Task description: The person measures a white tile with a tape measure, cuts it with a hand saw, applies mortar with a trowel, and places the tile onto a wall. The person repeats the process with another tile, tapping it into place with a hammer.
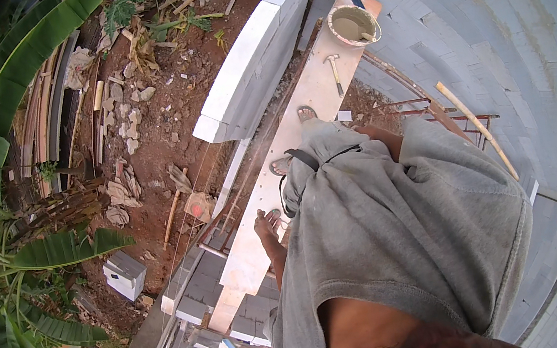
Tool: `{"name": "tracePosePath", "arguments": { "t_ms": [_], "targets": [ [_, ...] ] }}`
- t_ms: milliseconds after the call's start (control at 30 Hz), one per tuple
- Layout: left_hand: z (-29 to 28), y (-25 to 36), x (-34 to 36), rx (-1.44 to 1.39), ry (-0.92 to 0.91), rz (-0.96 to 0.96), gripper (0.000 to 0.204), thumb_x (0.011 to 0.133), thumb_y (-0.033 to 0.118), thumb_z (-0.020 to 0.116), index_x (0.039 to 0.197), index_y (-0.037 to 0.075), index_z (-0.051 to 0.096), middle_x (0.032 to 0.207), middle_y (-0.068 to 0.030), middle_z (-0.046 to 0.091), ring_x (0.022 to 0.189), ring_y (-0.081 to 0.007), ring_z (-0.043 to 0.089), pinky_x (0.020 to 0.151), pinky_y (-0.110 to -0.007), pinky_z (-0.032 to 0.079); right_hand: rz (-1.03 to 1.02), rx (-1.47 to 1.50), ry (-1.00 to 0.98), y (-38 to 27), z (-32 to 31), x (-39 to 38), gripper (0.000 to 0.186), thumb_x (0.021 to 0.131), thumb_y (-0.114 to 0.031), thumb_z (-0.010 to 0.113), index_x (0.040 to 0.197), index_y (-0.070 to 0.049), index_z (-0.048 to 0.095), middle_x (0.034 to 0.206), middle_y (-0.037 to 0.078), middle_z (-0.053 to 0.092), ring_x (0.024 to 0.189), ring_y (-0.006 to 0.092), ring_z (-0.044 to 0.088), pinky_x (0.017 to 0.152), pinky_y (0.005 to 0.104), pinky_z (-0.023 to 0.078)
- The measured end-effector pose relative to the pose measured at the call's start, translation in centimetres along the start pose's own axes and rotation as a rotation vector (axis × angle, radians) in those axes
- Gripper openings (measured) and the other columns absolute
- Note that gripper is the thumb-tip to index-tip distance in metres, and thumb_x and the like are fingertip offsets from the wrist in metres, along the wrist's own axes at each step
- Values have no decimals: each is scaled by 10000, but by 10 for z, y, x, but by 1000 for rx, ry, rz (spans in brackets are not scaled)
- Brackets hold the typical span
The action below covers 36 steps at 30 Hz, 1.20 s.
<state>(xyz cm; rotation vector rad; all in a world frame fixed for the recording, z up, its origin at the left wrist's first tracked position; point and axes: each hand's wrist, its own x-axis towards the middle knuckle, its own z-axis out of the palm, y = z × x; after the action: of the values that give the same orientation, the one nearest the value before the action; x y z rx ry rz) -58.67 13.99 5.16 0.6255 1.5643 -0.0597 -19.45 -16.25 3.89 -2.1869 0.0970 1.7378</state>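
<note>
One hand only is in view: the left hand (266,223), hanging low beside the person's hip, fingers loosely spread, holding nothing. It sits over the wooden plank (298,110) on which the person stands. The right hand is hidden behind the grey shirt (402,227); its grip cannot be told.

Far left: broad banana leaves (0,93) and a stack of long boards (49,107) on red soil (171,82). A single white block (124,274) lies on the ground below, well apart from the hand. Rubble pieces (123,125) are scattered on the soil.

Centre: top course of a white block wall (252,48) runs diagonally, just beside the plank. Sandalled feet (295,139) rest on the plank.

Further along the plank: a hammer (335,72) lying flat, then a round bucket (353,24) of grey mortar with a tool standing in it.

Right: a curved-looking grey block wall (486,20); a bamboo pole (477,130) leans against a rusty metal frame (419,106).
</note>
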Motion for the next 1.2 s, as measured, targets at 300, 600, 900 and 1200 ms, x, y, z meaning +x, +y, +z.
{"name": "tracePosePath", "arguments": {
  "t_ms": [300, 600, 900, 1200],
  "targets": [
    [-46, 22, 19, 23, 93, 12, 571, 1012, 421, 456, 1382, -12, 415, 1206, -212, 597, 949, -301, 667, 752, -408, 581, -144, 353, -231, -68, 7, -85, 906, 855, -749, 453, 1443, -61, 415, 1419, 244, 446, 1302, 333, 465, 1024, 424, 428],
    [-32, -19, -19, -167, 261, 14, 548, 1016, 392, 451, 1350, -42, 430, 1180, -200, 609, 926, -279, 664, 750, -391, 582, -376, -108, -327, -210, -57, -103, 943, 842, -796, 415, 1455, -79, 403, 1383, 218, 485, 1208, 310, 532, 1032, 444, 406],
    [32, -157, 2, 1098, 207, 496, 410, 860, 322, 638, 1186, 83, 563, 979, -184, 692, 865, -395, 663, 793, -492, 518, -391, -240, -62, -197, -64, 1, 684, 909, -595, 546, 1360, -84, 484, 1180, 129, 632, 911, 204, 663, 820, 370, 485],
    [144, -164, -33, -233, 186, -172, 467, 877, 377, 626, 1204, 47, 580, 1016, -177, 688, 852, -342, 676, 722, -441, 547, -41, -313, -346, -125, -85, -1, 839, 869, -674, 542, 1444, -80, 399, 1310, 195, 569, 1166, 300, 575, 953, 450, 456]
  ]
}}
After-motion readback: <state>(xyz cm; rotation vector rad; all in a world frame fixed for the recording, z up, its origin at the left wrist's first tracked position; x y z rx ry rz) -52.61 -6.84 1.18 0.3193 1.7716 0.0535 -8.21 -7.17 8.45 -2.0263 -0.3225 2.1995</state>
